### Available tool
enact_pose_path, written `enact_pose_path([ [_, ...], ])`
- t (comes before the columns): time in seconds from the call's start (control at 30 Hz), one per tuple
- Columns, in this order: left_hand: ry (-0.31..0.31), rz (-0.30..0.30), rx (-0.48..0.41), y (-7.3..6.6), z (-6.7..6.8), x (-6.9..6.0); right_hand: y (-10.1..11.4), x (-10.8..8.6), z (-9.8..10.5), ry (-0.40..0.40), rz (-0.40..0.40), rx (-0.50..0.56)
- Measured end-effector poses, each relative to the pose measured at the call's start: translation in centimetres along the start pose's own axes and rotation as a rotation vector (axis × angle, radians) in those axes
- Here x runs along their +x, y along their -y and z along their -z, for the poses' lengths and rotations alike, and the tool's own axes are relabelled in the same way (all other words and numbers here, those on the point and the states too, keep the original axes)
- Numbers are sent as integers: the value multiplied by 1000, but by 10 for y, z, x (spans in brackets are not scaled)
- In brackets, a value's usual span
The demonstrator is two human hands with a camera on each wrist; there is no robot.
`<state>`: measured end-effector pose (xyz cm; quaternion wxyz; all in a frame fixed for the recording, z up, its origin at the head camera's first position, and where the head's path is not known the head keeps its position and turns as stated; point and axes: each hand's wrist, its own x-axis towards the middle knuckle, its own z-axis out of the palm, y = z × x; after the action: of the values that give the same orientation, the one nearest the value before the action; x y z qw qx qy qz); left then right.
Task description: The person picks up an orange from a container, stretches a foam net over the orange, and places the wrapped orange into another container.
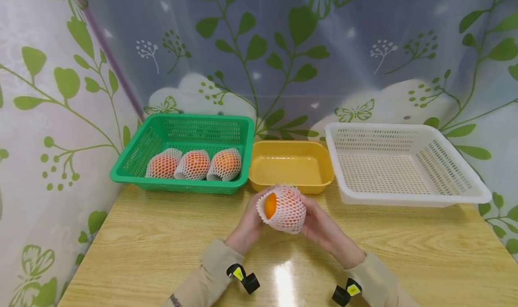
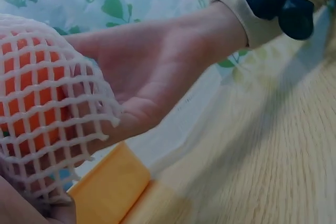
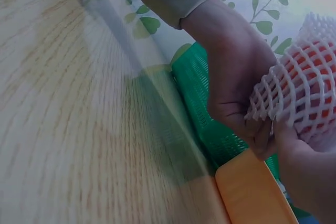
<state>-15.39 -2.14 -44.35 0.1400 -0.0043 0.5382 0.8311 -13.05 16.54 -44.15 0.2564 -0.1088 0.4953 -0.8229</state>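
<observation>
In the head view, an orange [image 1: 270, 205] in a white foam net sleeve [image 1: 289, 210] is held above the table, in front of the yellow basin. Bare orange skin shows through the sleeve's open end, which faces left and toward me. My left hand [image 1: 252, 220] grips the netted fruit from the left, its fingers mostly hidden behind it. On the other side, my right hand [image 1: 317, 224] holds it with the thumb side against the net. The right wrist view shows the left hand [image 3: 236, 72] pinching the net's edge [image 3: 265, 98].
At the back left stands a green basket [image 1: 182, 185] with three netted fruits [image 1: 192, 164] inside. A yellow basin [image 1: 289, 163] sits in the middle, beside a white basket [image 1: 413, 198] on the right. Behind them hangs a leaf-patterned curtain [image 1: 283, 86]. All stand on a wooden table [image 1: 162, 235].
</observation>
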Motion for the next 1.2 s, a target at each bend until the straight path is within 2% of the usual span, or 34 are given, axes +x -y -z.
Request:
enact_pose_path([
  [0.1, 18, 17, -36, 0, 1, -2, 0, 1, -2, -23, 38, 0],
  [0.2, -15, 69, -41, -1, 0, -1, 0, 3, -3, -130, 77, -20],
  [0.33, -19, 125, -38, -1, -2, 0, 0, 3, -4, -266, 115, -32],
  [0.53, 34, 148, -95, 0, -5, -4, 3, 3, -7, -329, 114, -10],
  [0.67, 19, 164, -155, 0, -6, -4, 4, 4, -8, -381, 154, -130],
  [0.77, 5, 178, -180, -1, -6, -3, 5, 4, -7, -355, 240, -320],
  [0.93, 4, 192, -172, -1, -6, -2, 4, 3, -6, -186, 370, -609],
  [0.97, 4, 190, -168, -1, -6, -2, 3, 3, -6, -167, 381, -638],
  [1.03, 3, 186, -147, -1, -6, -2, 3, 3, -7, -177, 385, -690],
  [1.13, 4, 158, -61, -3, -5, -1, 3, 2, -8, -238, 361, -672],
  [1.2, 9, 112, 23, -7, -4, -1, 4, 1, -7, -274, 345, -645],
])
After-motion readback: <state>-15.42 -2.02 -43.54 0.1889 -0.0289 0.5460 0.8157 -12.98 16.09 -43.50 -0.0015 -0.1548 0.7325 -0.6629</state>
